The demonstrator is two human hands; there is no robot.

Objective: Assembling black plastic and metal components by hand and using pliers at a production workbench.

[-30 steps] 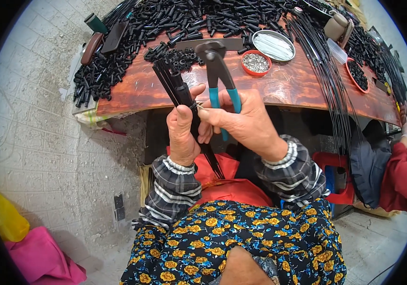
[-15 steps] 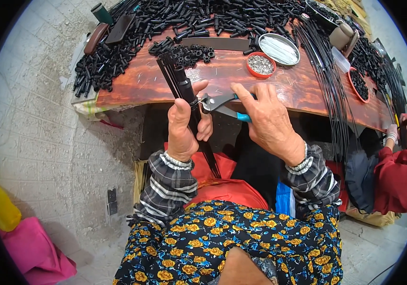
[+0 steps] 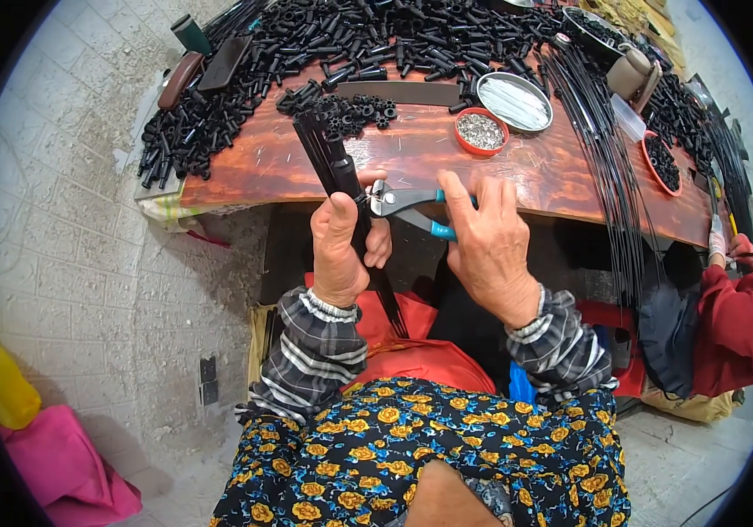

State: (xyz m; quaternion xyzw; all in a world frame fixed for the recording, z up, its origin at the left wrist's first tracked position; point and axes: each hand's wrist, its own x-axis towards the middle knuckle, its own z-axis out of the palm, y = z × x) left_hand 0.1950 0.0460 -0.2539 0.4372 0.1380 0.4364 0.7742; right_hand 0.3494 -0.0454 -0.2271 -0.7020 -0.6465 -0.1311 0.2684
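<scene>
My left hand [image 3: 340,255] is wrapped round a bundle of thin black rods [image 3: 315,149] that stands tilted over the table's front edge. A black sleeve-like tube [image 3: 344,178] sits around part of the bundle above my thumb. With my right hand [image 3: 492,250] I grip a pair of pliers [image 3: 413,211] with blue-tipped handles. The jaws meet the side of the bundle just beside my left fingers, where a bit of thin wire shows. Whether the jaws are fully closed on that wire is too small to tell.
A wooden table [image 3: 262,167] carries heaps of short black tubes [image 3: 447,44]. Near its middle stand a red bowl [image 3: 463,145] of small metal bits and a metal dish [image 3: 517,101] of pale strips. Long black rods [image 3: 600,158] overhang the right side, near another person [image 3: 737,325].
My right hand has shifted slightly left and turned with the pliers, whose jaws now sit closer against the bundle. My left hand keeps its hold. The other person's hands have moved a little.
</scene>
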